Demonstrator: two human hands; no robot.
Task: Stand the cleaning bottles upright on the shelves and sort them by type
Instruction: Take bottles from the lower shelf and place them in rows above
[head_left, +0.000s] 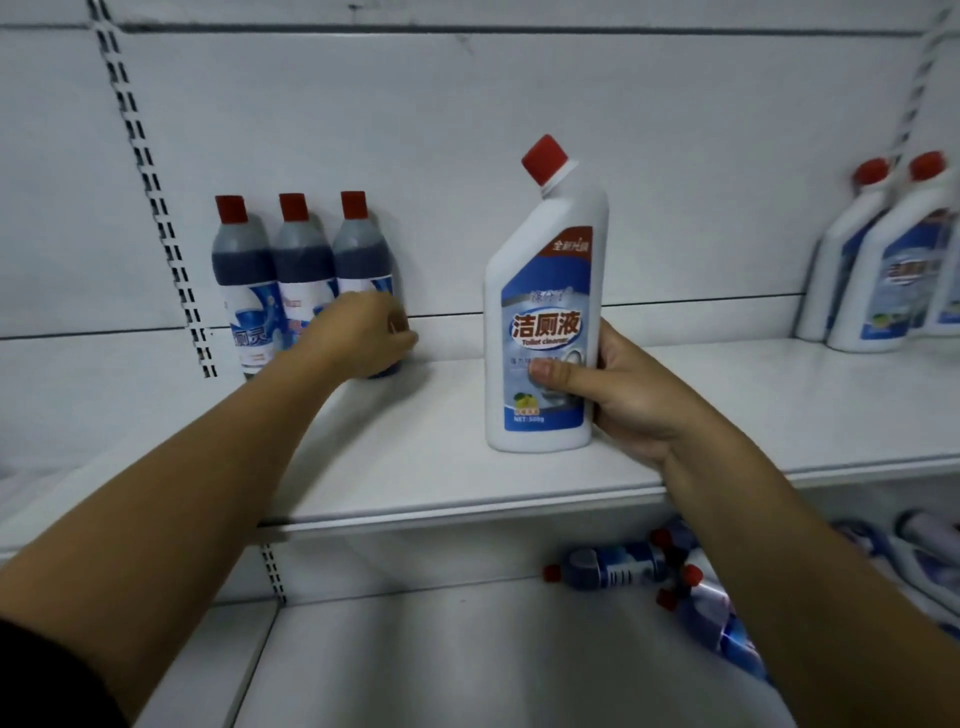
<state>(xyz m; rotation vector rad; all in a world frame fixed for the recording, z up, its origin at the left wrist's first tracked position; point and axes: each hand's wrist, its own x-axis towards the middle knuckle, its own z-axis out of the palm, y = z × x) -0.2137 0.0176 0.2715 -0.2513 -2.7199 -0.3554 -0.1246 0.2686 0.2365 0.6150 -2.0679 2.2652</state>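
Three dark blue bottles with red caps stand upright in a row at the back left of the upper shelf (415, 457). My left hand (363, 335) wraps around the lower part of the rightmost dark bottle (361, 254). My right hand (618, 395) grips a white angled-neck toilet cleaner bottle (545, 312) with a red cap. It stands upright near the middle of the same shelf, thumb across its blue label.
Two or more white angled-neck bottles (878, 270) stand upright at the right end of the upper shelf. On the lower shelf (415, 649), several bottles (613, 566) lie on their sides at the right. A slotted upright (150, 192) runs down the left back panel.
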